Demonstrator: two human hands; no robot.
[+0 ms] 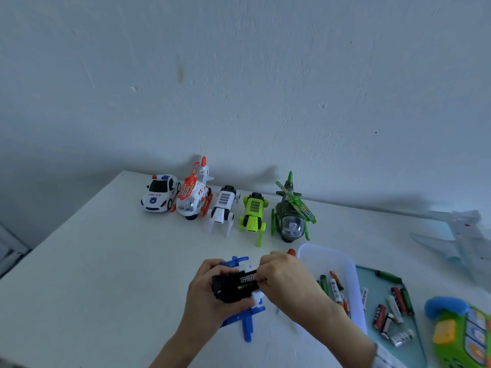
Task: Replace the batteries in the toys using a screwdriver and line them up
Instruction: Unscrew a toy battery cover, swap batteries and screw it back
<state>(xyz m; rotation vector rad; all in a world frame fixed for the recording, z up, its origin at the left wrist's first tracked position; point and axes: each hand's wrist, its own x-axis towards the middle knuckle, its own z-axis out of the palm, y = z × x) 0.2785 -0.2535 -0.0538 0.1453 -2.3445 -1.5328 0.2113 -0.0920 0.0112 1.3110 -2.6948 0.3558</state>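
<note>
A blue and white toy helicopter (245,318) lies upside down near the table's front, its black battery bay facing up. My left hand (206,290) grips its body from the left. My right hand (285,274) pinches a black battery (245,278) lying in the bay. Along the wall stand a police car (159,193), an orange and white helicopter (194,196), a white robot dog (223,208), a lime robot dog (252,215) and a green helicopter (291,213). No screwdriver can be clearly made out.
A white tray (345,264) with several batteries sits right of my hands. More loose batteries (393,312) lie on a teal mat (372,277). A green and blue toy phone (459,330) is at the right edge, a pale toy plane (462,240) behind it.
</note>
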